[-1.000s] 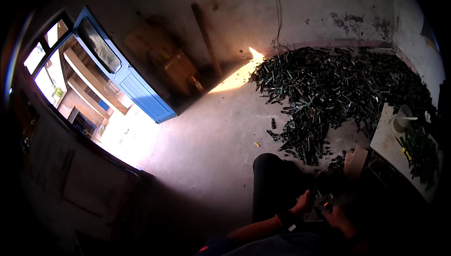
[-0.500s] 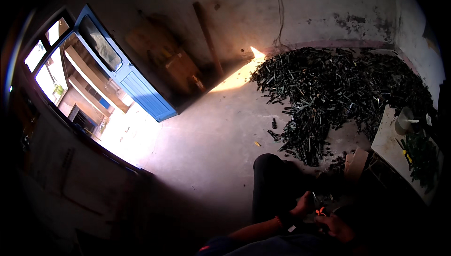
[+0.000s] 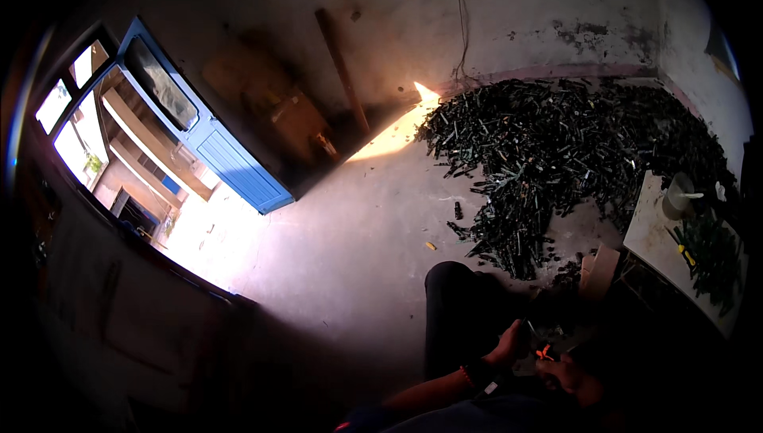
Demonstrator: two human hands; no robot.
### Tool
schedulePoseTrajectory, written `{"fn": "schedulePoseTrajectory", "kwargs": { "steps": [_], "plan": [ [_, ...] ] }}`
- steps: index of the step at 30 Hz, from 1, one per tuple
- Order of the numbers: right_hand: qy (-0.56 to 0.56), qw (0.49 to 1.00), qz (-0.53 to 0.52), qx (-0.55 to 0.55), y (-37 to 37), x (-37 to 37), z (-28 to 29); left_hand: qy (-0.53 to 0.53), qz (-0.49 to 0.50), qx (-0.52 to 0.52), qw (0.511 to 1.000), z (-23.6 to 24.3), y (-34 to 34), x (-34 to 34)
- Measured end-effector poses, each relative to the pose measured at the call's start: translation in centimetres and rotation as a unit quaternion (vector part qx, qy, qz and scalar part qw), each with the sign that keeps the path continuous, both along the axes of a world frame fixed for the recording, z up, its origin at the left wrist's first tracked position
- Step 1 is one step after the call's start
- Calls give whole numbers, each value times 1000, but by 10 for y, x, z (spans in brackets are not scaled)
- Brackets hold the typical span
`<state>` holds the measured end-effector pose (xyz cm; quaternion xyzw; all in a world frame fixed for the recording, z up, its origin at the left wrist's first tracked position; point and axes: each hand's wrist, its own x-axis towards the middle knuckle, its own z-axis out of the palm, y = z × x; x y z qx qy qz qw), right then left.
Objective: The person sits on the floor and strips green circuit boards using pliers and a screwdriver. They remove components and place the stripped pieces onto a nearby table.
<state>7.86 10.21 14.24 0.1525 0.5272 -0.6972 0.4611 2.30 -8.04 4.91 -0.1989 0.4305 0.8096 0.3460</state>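
Low in the picture, my left hand [image 3: 507,346] is closed, with a thin dark piece rising at its fingertips; shadow hides what kind of thing it is. Just right of it my right hand [image 3: 569,375] is closed around a small tool with orange handles [image 3: 544,353], whose working end I cannot make out. The two hands are close together, beside my dark-trousered knee [image 3: 450,294]. Around them, small dark bits lie in deep shadow.
A large heap of short black pieces [image 3: 540,147] covers the floor ahead. At right, a pale tabletop [image 3: 648,230] bears a translucent cup [image 3: 678,196], a yellow-handled tool [image 3: 686,255] and more dark pieces [image 3: 718,262]. A cardboard piece [image 3: 599,271] stands beside it. A blue door [image 3: 238,164] hangs ajar at left.
The view has shifted slightly, so the room sits a little farther left. Both hands keep nearly the same places, still close together with the orange-handled tool between them.
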Motion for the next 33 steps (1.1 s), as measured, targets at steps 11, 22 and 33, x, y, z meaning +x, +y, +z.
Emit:
{"fn": "schedulePoseTrajectory", "kwargs": {
  "steps": [11,22,33],
  "plan": [
    [-102,986,-26,-130,0,-2,6,13,8,-40,999,16,8,0],
    [130,984,-79,90,-1,0,3,23,-22,-36,999,15,10,1],
    [-52,984,-38,-166,-6,1,17,45,-17,-38,998,36,9,0]
  ]
}}
